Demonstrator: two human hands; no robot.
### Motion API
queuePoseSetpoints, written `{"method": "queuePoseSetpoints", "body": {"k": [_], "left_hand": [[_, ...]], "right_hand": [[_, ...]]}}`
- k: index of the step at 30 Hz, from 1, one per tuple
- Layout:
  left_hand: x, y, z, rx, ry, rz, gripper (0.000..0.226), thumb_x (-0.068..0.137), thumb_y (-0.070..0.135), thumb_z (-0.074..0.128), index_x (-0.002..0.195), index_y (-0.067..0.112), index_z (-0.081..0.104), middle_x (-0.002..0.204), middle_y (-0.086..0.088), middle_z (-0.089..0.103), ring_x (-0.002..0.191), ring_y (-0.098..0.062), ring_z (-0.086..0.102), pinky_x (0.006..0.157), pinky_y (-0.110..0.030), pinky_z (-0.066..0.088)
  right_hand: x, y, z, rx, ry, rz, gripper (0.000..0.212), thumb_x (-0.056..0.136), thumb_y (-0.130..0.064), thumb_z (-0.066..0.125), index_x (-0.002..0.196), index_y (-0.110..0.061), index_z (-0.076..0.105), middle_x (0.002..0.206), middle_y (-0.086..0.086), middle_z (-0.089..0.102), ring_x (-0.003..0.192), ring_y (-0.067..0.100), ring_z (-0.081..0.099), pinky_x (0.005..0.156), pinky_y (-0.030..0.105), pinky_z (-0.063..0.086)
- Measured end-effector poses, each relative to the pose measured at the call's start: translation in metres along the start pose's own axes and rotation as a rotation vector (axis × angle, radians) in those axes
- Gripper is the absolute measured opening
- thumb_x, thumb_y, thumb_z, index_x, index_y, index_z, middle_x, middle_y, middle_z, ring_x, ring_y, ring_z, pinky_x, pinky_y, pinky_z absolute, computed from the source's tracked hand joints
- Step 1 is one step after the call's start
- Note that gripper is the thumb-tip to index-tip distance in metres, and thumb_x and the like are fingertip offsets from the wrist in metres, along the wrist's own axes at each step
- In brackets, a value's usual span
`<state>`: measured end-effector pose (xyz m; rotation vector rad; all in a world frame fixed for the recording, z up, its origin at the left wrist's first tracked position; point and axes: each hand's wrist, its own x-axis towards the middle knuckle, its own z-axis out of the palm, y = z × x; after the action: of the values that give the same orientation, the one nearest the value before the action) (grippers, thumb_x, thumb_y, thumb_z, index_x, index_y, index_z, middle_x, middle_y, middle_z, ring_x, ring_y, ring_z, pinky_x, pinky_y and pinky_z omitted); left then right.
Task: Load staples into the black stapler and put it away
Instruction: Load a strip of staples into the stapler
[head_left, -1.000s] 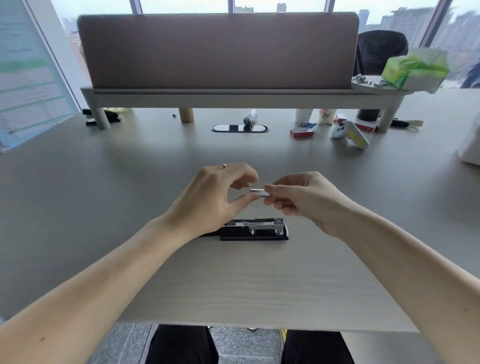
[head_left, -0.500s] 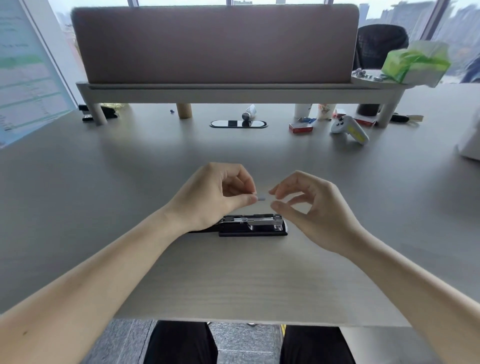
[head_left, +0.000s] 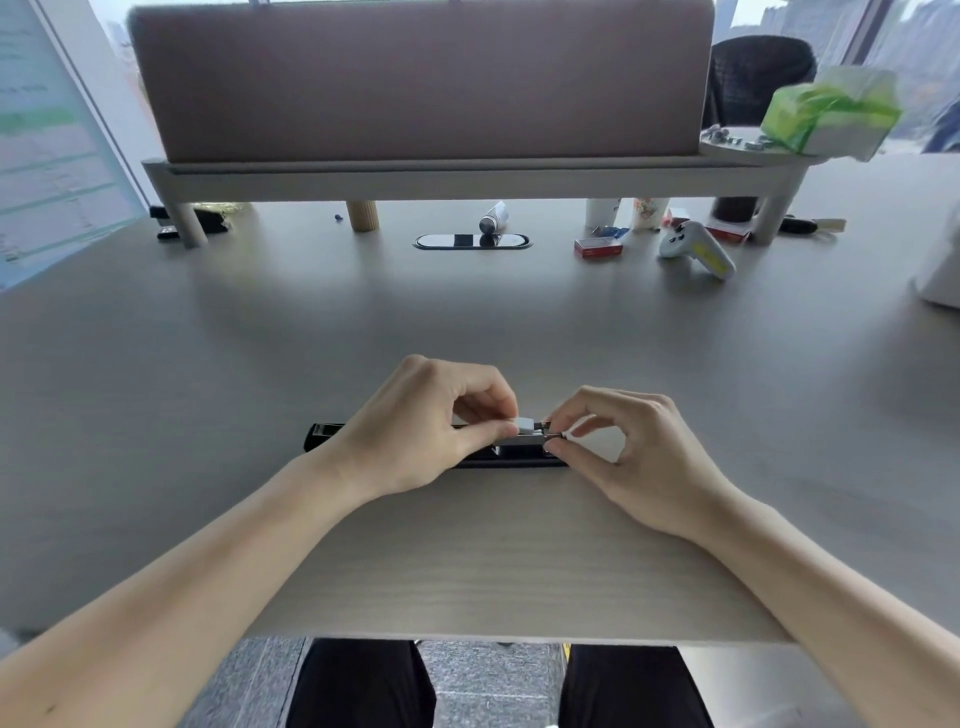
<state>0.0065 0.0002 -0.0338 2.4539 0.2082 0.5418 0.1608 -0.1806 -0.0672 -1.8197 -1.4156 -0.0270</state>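
Lying flat and opened out on the pale wood-grain desk (head_left: 467, 561), the black stapler (head_left: 324, 435) sits between the two hands, its metal channel showing just under the fingers. The left hand (head_left: 415, 431) pinches a small strip of staples (head_left: 524, 425) between thumb and forefinger, right over the stapler's channel. The right hand (head_left: 628, 457) is curled at the stapler's right end, thumb and forefinger closed together on its metal front tip; whether they truly grip it is hard to tell.

Beyond the stapler, the desk runs to a mauve fabric divider (head_left: 421, 78) on a raised shelf. Under that shelf, behind the stapler, lie an oval cable port (head_left: 471, 241), a small tube (head_left: 493, 216), a red box (head_left: 597, 247) and a white controller (head_left: 696, 249). A green-and-white tissue pack (head_left: 831, 111) rests on the shelf's right end, with windows and a dark chair behind it.
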Motion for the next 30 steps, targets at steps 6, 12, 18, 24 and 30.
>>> {"method": "queuePoseSetpoints", "body": {"k": [6, 12, 18, 24, 30], "left_hand": [[0.001, 0.002, -0.002, 0.019, -0.031, 0.010, 0.004, 0.086, 0.017, 0.085, 0.087, 0.017, 0.081, 0.080, 0.008, 0.081, 0.082, -0.003, 0.076, 0.067, -0.004, 0.048], [0.003, 0.000, -0.002, 0.153, -0.110, 0.094, 0.009, 0.092, 0.023, 0.079, 0.101, 0.022, 0.082, 0.091, 0.007, 0.083, 0.085, -0.007, 0.079, 0.082, -0.033, 0.060], [-0.007, -0.009, -0.010, 0.148, -0.071, 0.027, 0.009, 0.088, 0.029, 0.082, 0.093, 0.024, 0.077, 0.094, 0.012, 0.083, 0.085, -0.004, 0.078, 0.069, -0.013, 0.053], [-0.011, -0.016, -0.006, 0.211, -0.054, 0.041, 0.011, 0.087, 0.032, 0.082, 0.092, 0.024, 0.078, 0.082, 0.005, 0.082, 0.059, -0.001, 0.060, 0.058, -0.012, 0.044], [-0.007, -0.012, -0.003, 0.214, -0.069, 0.060, 0.009, 0.088, 0.032, 0.081, 0.093, 0.024, 0.078, 0.083, 0.007, 0.082, 0.057, 0.002, 0.058, 0.058, -0.013, 0.043]], "right_hand": [[0.000, 0.000, 0.000, 0.026, -0.010, 0.001, 0.012, 0.087, -0.008, 0.084, 0.085, -0.016, 0.075, 0.085, -0.011, 0.077, 0.084, 0.008, 0.074, 0.074, 0.001, 0.043], [0.000, 0.000, 0.000, 0.048, -0.006, -0.002, 0.012, 0.086, -0.006, 0.083, 0.085, -0.015, 0.075, 0.084, -0.007, 0.079, 0.082, 0.009, 0.075, 0.071, 0.000, 0.044], [-0.001, -0.003, -0.001, 0.062, -0.002, 0.011, 0.012, 0.087, -0.004, 0.083, 0.085, -0.013, 0.076, 0.086, -0.005, 0.079, 0.083, 0.012, 0.074, 0.062, -0.003, 0.041], [-0.001, -0.004, -0.001, 0.072, -0.002, 0.023, 0.011, 0.086, -0.003, 0.083, 0.084, -0.012, 0.076, 0.087, -0.003, 0.080, 0.086, 0.010, 0.074, 0.060, -0.003, 0.041], [-0.001, -0.004, -0.001, 0.078, 0.004, 0.027, 0.012, 0.086, -0.001, 0.083, 0.084, -0.011, 0.076, 0.086, -0.003, 0.079, 0.087, 0.010, 0.073, 0.060, -0.003, 0.041]]}}
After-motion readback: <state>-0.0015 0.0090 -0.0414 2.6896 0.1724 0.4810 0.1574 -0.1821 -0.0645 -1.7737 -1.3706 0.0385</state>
